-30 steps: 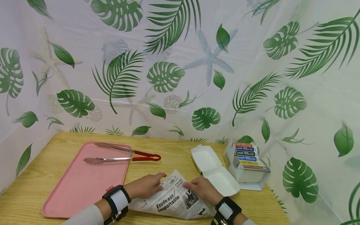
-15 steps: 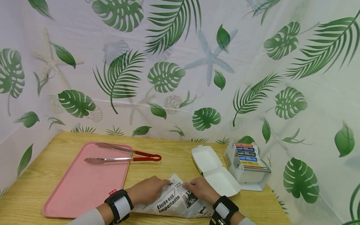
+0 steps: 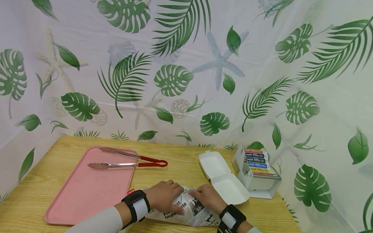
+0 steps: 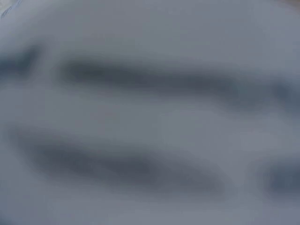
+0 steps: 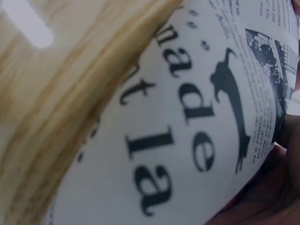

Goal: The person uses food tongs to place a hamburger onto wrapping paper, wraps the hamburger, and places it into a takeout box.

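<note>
A sheet of newspaper-print wrapping paper (image 3: 204, 216), folded into a bulging packet, lies at the table's front in the head view. What it wraps is hidden. My left hand (image 3: 163, 196) lies across its upper left part, fingers reaching over the top edge and thumb spread over the print. At the right end my right hand (image 3: 210, 198) grips the packet, thumb on top near the upper edge. The right wrist view has the printed paper (image 5: 183, 126) close up, with fingers (image 5: 267, 192) tucked against its underside. Pale grey with blurred dark marks fills the left wrist view.
A pink tray (image 3: 87, 191) stands on the left, with red-handled tongs (image 3: 150, 164) lying across its far right side. An opened white takeout box (image 3: 230, 187) sits beyond my right hand. Beside it is a white holder (image 3: 256, 171) with colourful boxes. A leaf-print curtain (image 3: 175, 81) encloses the table.
My left hand has moved right and turned from pointing at the paper's top corner to lying over it. The raised corner is now folded down. My right hand keeps its grip.
</note>
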Tool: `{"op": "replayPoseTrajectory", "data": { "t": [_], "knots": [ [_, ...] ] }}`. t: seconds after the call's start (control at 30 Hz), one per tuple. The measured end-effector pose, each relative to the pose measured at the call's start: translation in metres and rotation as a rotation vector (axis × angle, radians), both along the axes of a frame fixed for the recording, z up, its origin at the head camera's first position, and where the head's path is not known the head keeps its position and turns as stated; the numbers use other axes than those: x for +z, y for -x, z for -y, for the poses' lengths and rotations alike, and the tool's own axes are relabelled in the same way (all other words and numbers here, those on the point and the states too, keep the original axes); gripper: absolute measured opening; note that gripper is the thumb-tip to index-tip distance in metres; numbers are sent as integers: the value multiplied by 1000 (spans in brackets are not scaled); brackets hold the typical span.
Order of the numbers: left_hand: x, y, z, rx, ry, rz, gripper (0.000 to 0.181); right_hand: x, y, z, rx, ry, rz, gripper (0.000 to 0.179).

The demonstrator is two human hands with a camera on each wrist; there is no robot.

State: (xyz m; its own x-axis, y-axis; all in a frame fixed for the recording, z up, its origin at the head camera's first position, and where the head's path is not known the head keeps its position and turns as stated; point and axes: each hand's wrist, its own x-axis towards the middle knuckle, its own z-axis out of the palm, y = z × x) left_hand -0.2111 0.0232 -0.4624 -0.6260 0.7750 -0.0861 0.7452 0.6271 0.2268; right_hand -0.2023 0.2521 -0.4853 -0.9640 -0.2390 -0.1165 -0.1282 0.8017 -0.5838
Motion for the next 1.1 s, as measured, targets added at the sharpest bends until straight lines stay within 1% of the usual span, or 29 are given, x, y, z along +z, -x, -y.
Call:
{"op": "replayPoseTrajectory", "data": {
  "t": [0.2,0.37,0.43,0.5,0.67,0.77,0.83,0.9,1.03,1.1],
  "knots": [
    [7,6,-8,-8,19,110,88,0,-4,1,-36,-23,-36,51],
    [8,7,-10,11,23,163,85,1,-8,0,-36,-24,-71,54],
    [8,7,-11,13,15,178,84,4,-11,-3,-29,-18,-64,53],
    [6,8,-11,10,6,183,83,8,-14,-7,-12,-6,-37,49],
    [1,9,-9,8,-21,160,84,18,-20,-17,47,43,72,40],
    [-2,8,-7,15,-31,154,85,21,-20,-21,64,84,138,32],
    [-4,8,-7,19,-34,154,86,21,-21,-23,67,90,153,28],
    [-6,7,-6,20,-36,157,86,19,-22,-23,74,82,139,25],
    [-6,5,-5,18,-55,157,86,17,-24,-18,98,3,42,23],
    [-6,4,-4,18,-64,158,86,17,-25,-15,104,-32,10,24]
  ]
}}
